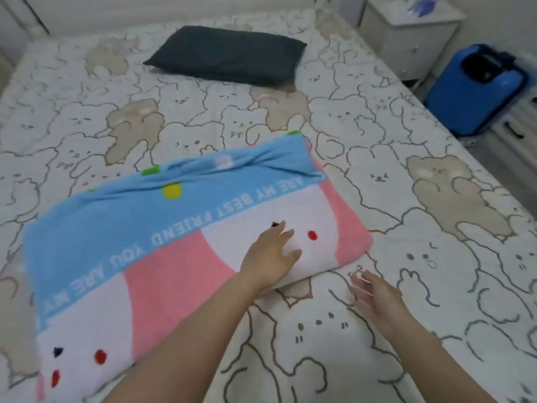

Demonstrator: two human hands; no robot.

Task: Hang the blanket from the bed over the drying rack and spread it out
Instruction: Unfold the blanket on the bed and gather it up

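A folded blanket (151, 245), blue, pink and white with printed lettering, lies flat on the bed (377, 141). My left hand (268, 257) rests on the blanket's near right part, fingers spread and fairly straight. To the right of the blanket's near corner, my right hand (374, 292) hovers over the bare sheet with loosely spread fingers and holds nothing. No drying rack is in view.
A dark grey pillow (226, 53) lies at the head of the bed. Beyond the bed's right edge stand a white nightstand (412, 39) and a blue suitcase (476, 88). The sheet carries a bear and rabbit print.
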